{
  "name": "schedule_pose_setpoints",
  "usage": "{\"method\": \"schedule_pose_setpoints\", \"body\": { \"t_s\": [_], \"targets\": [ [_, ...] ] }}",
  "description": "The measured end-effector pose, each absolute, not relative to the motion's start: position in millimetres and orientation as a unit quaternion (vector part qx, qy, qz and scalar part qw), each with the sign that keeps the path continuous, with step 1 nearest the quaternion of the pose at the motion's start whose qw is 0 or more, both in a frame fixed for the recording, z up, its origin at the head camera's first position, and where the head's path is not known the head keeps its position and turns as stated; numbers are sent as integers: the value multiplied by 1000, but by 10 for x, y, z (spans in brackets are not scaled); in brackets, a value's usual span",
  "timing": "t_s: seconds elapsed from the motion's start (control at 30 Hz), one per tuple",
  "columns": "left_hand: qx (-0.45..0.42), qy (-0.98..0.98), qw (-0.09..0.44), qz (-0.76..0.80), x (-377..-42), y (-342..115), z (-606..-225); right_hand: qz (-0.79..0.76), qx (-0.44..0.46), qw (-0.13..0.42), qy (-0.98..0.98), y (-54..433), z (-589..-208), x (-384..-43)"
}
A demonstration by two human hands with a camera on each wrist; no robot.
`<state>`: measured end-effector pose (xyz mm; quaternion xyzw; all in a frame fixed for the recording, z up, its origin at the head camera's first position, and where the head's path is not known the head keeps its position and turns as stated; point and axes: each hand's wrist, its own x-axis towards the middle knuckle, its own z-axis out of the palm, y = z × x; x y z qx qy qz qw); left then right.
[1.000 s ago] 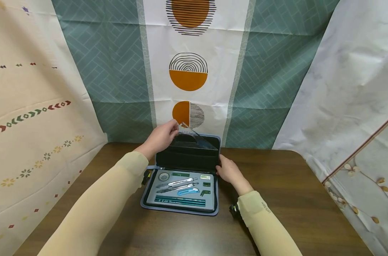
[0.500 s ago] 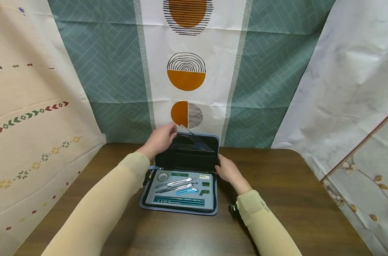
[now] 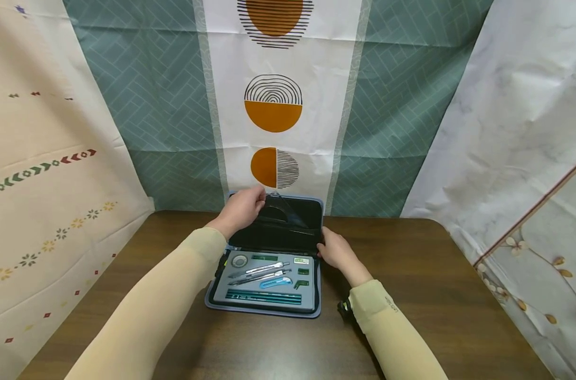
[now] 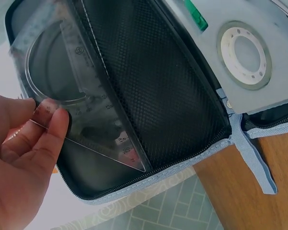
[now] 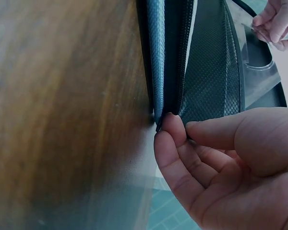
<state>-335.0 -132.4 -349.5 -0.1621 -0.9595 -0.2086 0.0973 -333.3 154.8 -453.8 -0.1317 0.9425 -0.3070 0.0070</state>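
Observation:
A zippered case [image 3: 264,314] with blue-grey edging lies spread on the table, its black-lined lid [image 3: 269,240] raised at the back. My left hand [image 3: 241,210] pinches a clear set square [image 4: 103,127] between thumb and fingers. In the left wrist view the set square's lower edge meets the mouth of the black mesh pocket [image 4: 139,62]; whether it sits inside is hard to tell. My right hand [image 5: 225,163] grips the lid's right edge near the hinge, thumb against bent fingers. The grey tray [image 3: 223,301] holds compasses [image 3: 261,273], a blue cutter [image 3: 276,283] and dark green pencils [image 3: 264,296].
The tray also carries a round white piece [image 3: 239,261], an eraser [image 3: 301,260] and small green pieces. A wooden table [image 3: 402,295] surrounds the case. Behind it hangs a patterned cloth [image 3: 174,105]. A zip-end strap [image 4: 257,158] hangs at the case's left side.
My left hand has lowered slightly with the set square, which now sits lower against the lid and its pocket. My right hand keeps its grip on the lid's edge.

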Motion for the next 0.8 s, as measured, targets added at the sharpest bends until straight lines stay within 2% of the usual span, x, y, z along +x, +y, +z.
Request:
{"method": "schedule_pose_setpoints", "body": {
  "t_s": [0.37, 0.63, 0.8],
  "targets": [
    [-189, -953, 70, -226, -3412, -1302, -3544, -306, -131, 9, 943, 1547, -4543, -3338],
    [-178, -945, 5, -274, -3439, -1410, -3641, -304, -132, 10, 943, 1549, -4546, -3333],
    [-184, -949, 9, -257, -3426, -1451, -3688, -300, -133, 12, 945, 1556, -4528, -3339]
  ]
}}
